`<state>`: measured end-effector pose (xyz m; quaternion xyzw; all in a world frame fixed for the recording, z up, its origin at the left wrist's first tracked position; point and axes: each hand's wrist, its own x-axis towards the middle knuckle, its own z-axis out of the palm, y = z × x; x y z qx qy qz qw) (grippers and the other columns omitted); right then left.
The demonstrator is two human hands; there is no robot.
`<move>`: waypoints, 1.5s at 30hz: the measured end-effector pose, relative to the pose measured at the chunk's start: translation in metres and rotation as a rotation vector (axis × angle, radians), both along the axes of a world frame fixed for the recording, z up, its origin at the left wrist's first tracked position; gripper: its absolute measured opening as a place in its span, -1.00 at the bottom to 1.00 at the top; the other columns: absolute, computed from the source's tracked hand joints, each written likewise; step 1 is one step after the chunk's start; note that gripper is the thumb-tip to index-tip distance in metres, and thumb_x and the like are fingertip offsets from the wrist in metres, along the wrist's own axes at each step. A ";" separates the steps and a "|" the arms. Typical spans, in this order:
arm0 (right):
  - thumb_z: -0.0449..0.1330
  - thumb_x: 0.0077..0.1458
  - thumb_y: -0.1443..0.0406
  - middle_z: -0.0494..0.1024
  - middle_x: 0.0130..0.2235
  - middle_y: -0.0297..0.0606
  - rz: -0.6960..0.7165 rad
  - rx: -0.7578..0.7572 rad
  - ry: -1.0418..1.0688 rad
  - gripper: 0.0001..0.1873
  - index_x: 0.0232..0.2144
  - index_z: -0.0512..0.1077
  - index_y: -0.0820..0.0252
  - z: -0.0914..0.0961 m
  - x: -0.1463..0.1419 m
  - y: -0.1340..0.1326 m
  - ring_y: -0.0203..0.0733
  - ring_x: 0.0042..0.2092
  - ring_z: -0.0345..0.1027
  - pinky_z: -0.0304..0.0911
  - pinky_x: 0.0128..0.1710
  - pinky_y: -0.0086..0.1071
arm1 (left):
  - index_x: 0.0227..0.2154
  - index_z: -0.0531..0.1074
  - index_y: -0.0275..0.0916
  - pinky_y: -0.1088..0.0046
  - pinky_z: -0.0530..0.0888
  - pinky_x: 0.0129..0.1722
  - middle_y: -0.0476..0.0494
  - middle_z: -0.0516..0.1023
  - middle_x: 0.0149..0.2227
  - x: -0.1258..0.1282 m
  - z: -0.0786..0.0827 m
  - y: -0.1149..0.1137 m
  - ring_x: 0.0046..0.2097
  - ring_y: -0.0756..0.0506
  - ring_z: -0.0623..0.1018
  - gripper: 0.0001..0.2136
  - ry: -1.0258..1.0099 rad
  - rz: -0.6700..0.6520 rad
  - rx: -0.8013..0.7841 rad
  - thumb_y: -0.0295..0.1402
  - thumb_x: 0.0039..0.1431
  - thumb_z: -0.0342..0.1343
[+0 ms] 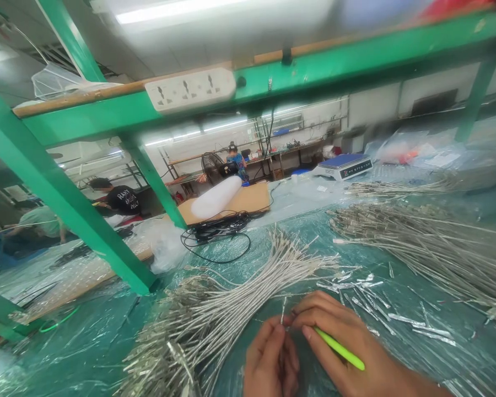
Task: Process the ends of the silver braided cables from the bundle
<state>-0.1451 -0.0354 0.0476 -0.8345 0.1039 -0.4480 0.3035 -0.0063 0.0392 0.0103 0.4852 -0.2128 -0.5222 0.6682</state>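
Observation:
My left hand (270, 361) and my right hand (339, 342) meet at the near edge of the bench, fingertips pinched together on one thin silver cable piece (283, 311) that sticks up between them. A bright green stick-like tool (339, 349) lies across my right hand, tucked between its fingers. Just left of my hands a big sheaf of silver braided cables (231, 303) fans out over the teal plastic-covered bench top (86, 347). Short silver offcuts (367, 289) lie scattered to the right of my hands.
More cable bundles (421, 242) lie at right. A green steel frame (82, 220) with a white power strip (190, 88) crosses overhead. Farther back are a black coiled cord (219, 229), a white roll (217, 196), a scale (343, 165), and people at other benches (116, 196).

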 end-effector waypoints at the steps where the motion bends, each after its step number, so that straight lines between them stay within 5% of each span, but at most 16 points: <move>1: 0.04 0.17 0.52 0.52 -0.31 -0.15 -0.012 0.007 0.001 -0.78 -0.28 0.45 0.24 0.000 0.000 0.000 -0.16 -0.24 0.41 0.39 -0.25 -0.29 | -0.33 0.49 -0.29 0.62 -0.12 -0.78 0.05 0.37 -0.70 0.000 0.002 0.000 -0.79 0.18 0.03 -0.68 -0.011 0.001 0.002 -0.11 0.02 0.24; 16: 0.03 0.22 0.49 0.51 -0.15 -0.17 -0.075 -0.039 0.070 -0.70 -0.08 0.44 0.15 -0.016 0.003 -0.005 -0.13 -0.05 0.37 0.36 -0.07 -0.24 | -0.34 0.48 -0.28 0.61 -0.18 -0.74 0.08 0.34 -0.71 -0.001 0.004 0.002 -0.76 0.19 -0.04 -0.67 -0.099 0.004 0.036 -0.07 0.04 0.22; 22: 0.07 0.27 0.32 0.48 -0.09 -0.16 -0.409 0.075 -0.031 -0.82 -0.14 0.45 0.12 -0.021 -0.009 -0.036 -0.09 -0.02 0.37 0.30 0.00 -0.20 | -0.36 0.49 -0.29 0.59 -0.19 -0.75 0.07 0.34 -0.73 0.000 -0.002 0.003 -0.78 0.19 -0.05 -0.65 -0.106 0.033 0.053 -0.04 0.03 0.21; 30: 0.08 0.19 0.46 0.54 -0.21 -0.17 -0.024 0.009 0.035 -0.76 -0.14 0.45 0.18 -0.003 -0.003 0.002 -0.19 -0.14 0.45 0.42 -0.12 -0.40 | -0.35 0.48 -0.28 0.63 -0.10 -0.75 0.08 0.36 -0.69 0.002 0.007 0.001 -0.76 0.19 0.03 -0.67 -0.081 0.082 -0.007 -0.08 0.00 0.25; 45: 0.07 0.16 0.49 0.55 -0.26 -0.18 -0.021 0.038 0.010 -0.71 -0.12 0.46 0.17 0.000 -0.003 0.004 -0.18 -0.20 0.46 0.45 -0.17 -0.36 | -0.34 0.49 -0.29 0.63 -0.10 -0.73 0.08 0.35 -0.69 0.000 0.005 0.002 -0.75 0.20 0.06 -0.65 -0.150 0.092 -0.017 -0.06 0.01 0.24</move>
